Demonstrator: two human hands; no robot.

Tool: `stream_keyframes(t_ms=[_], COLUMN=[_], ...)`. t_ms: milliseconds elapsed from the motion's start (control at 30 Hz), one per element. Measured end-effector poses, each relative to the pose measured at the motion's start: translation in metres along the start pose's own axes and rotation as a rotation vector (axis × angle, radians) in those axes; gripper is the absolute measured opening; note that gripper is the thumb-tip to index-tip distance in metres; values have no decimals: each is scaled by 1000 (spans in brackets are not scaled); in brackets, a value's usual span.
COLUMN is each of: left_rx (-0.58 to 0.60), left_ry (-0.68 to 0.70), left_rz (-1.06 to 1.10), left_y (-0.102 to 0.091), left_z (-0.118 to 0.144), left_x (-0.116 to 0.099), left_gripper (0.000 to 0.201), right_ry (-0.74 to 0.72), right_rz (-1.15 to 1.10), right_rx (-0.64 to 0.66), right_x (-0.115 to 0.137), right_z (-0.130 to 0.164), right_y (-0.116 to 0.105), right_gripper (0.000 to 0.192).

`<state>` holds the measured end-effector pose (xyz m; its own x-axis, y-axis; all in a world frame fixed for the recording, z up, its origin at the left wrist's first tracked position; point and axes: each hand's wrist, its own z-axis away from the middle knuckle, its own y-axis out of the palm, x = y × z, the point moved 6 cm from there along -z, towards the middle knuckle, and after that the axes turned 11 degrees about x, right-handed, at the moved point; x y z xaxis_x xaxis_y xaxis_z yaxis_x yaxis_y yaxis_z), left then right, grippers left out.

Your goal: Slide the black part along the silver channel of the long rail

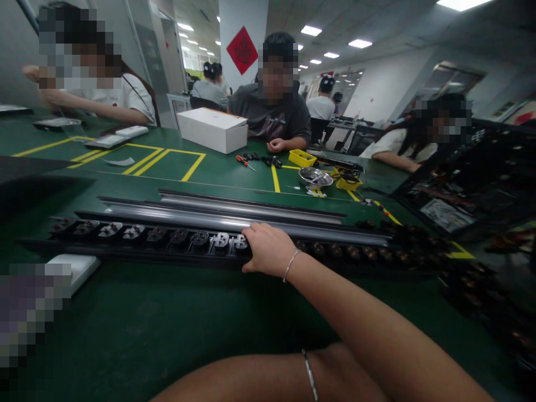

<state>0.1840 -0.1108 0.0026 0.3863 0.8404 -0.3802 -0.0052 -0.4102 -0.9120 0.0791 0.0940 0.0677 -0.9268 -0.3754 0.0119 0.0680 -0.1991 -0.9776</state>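
Right hand [268, 249]: fingers curled over the long rail [167, 237], pinning it flat on the tabletop [138, 318].
Left hand: hidden; only the forearm shows, fingers' state untellable.

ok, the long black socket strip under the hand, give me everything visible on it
The strip is a long, narrow black bar, plastic by the look, lying flat across the green table. A row of socket modules runs along it: dark and silver-faced ones left of the hand, brownish ones to the right, where it blurs. The right hand rests on it near the middle, fingers curled over the far edge. Grey rails lie just behind, parallel; whether they touch is unclear.
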Motion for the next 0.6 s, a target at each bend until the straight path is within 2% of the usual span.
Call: stream_keyframes(t_ms=[33, 67, 133, 167, 233, 300, 333, 367, 400, 467, 600], left_rx=[-17, -42, -87, -98, -100, -161, -215, -262, -298, -341, -256], left_ry=[110, 138, 77, 39, -69, -212, -304, -397, -482, -606, -635], left_rz=[-76, -146, -265, -304, -343, -377, -388, -398, -405, -420, -497], left_y=[-3, -7, -16, -21, -29, -41, -48, -54, -59, -64, -59], left_z=[2, 4, 10, 13, 19, 26, 31, 35, 39, 45, 44], left_x=[-8, -12, -11, -9, 1, 16, 25, 34, 43, 56, 65], left_gripper=[35, 35, 38, 43, 45, 38, 38, 40, 41, 45, 53], right_ry=[-34, -71, -104, -66, 183, 579, 768, 910, 989, 1045, 1051], right_rz=[-4, -11, -47, -53, -29, 6, 11, -8, -57, -191, -225], right_rx=[-50, -103, -203, -252, -401, -632, -709, -732, -688, -590, -458], right_x=[2, 3, -10, -25, -75, -137, -166, -191, -212, -240, -249], right_z=[5, 14, 40, 58, 106, 170, 201, 226, 243, 261, 262], right_y=[-4, -8, -15, -17, -17, -10, -1, 11, 24, 49, 68], right_gripper=[63, 63, 60, 54, 44, 47, 52, 57, 61, 59, 55])
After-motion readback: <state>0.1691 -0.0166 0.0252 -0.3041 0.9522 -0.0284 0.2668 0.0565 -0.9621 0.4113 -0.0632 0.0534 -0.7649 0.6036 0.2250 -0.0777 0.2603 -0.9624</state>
